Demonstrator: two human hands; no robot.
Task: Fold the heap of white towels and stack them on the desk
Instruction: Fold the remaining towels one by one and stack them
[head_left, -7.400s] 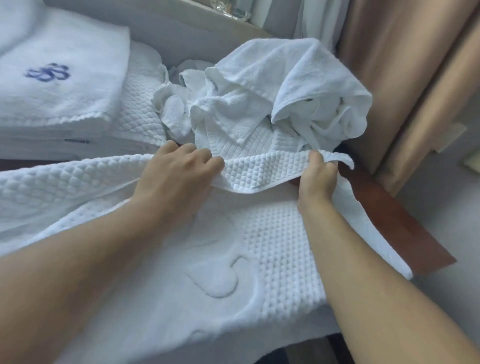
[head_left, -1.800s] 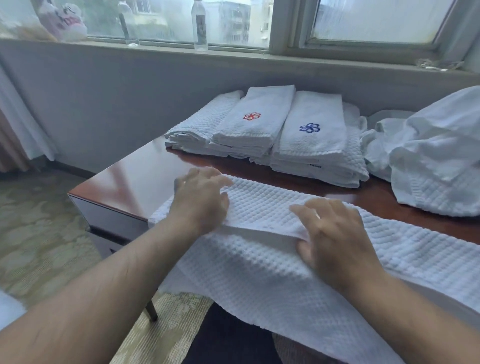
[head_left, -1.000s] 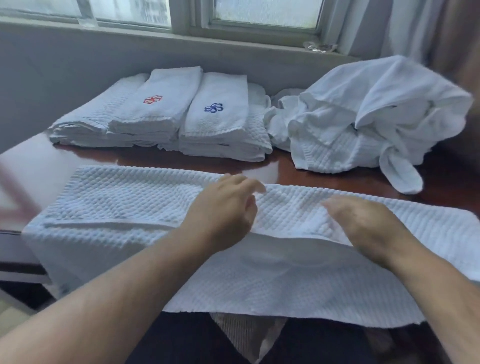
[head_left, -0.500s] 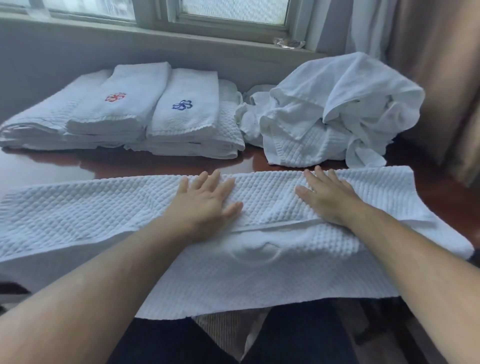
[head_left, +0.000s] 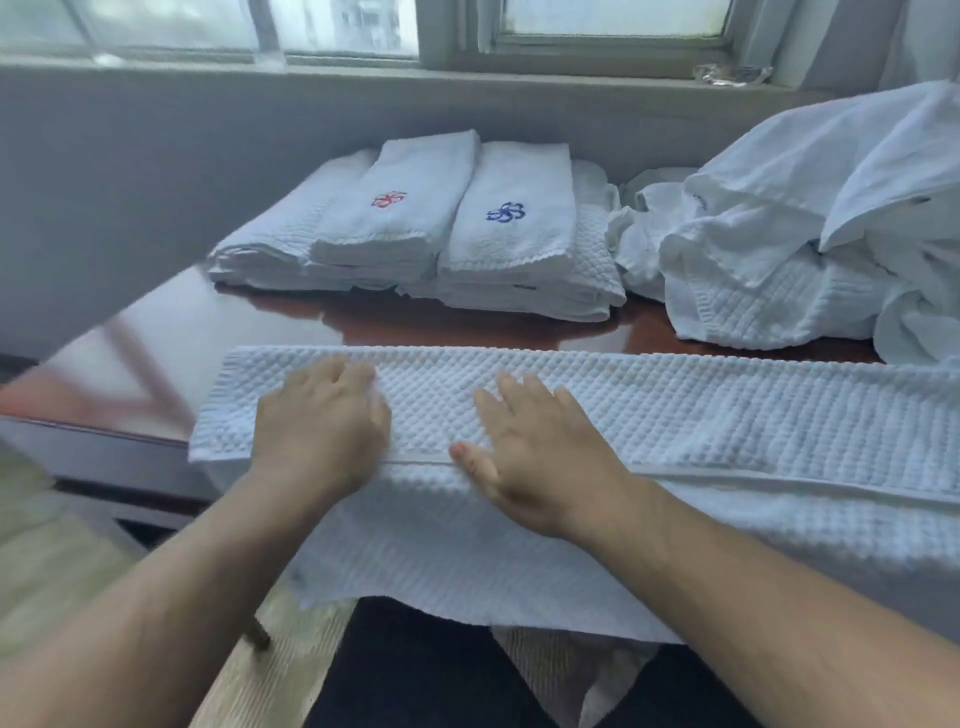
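- Towel (head_left: 675, 415), a white waffle-weave, lies in a long folded band on the glossy desk (head_left: 208, 322), with its near flap hanging off.
- Left hand (head_left: 322, 415) rests palm down on it, fingers loosely bent, gripping nothing.
- Right hand (head_left: 530, 452) presses flat, fingers spread.
- Likely step: smoothing the lengthwise fold. Next, the ends need pinching and folding across.
- Behind: neat stacks (head_left: 415, 234), then the rumpled heap (head_left: 805, 234).
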